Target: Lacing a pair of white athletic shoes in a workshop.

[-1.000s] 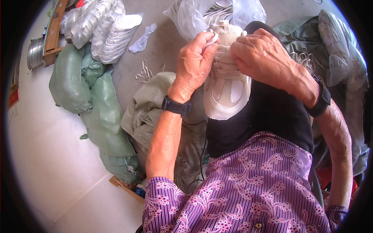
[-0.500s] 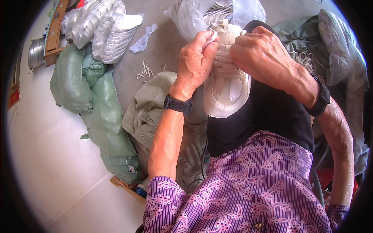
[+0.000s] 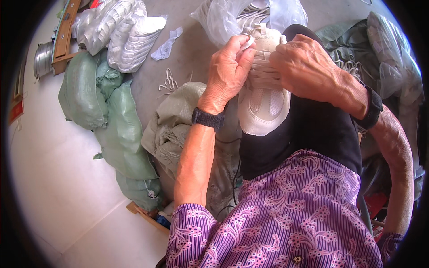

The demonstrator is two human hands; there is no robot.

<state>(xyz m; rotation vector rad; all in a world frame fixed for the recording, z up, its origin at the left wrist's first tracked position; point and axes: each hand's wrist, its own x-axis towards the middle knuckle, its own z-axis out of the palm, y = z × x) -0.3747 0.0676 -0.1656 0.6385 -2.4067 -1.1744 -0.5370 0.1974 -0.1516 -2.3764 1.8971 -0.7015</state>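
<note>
A cream sneaker upper (image 3: 264, 112) lies over my black-clad lap, its toe toward me and its tongue pointing away. My left hand (image 3: 231, 67) is closed at the upper's left collar edge, thumb and fingers pinched over a white bit there that may be lace or lining. On the opposite side, my right hand (image 3: 308, 69) is curled in a fist against the lacing edge. Its fingertips are tucked under, so what they grip is partly hidden. Flat laces (image 3: 263, 73) cross the upper between the two hands.
Beyond the upper sits a clear plastic bag (image 3: 214, 20) of stacked uppers. White wrapped uppers (image 3: 129, 40) and green woven sacks (image 3: 120, 129) lie at left. A beige sack (image 3: 167, 129) is beside my left forearm. Loose laces (image 3: 351, 69) and a plastic-wrapped bundle (image 3: 389, 53) are at right.
Both hands and the upper have shifted slightly right in view. My right hand has moved a little away from the upper's middle, uncovering more of the laces.
</note>
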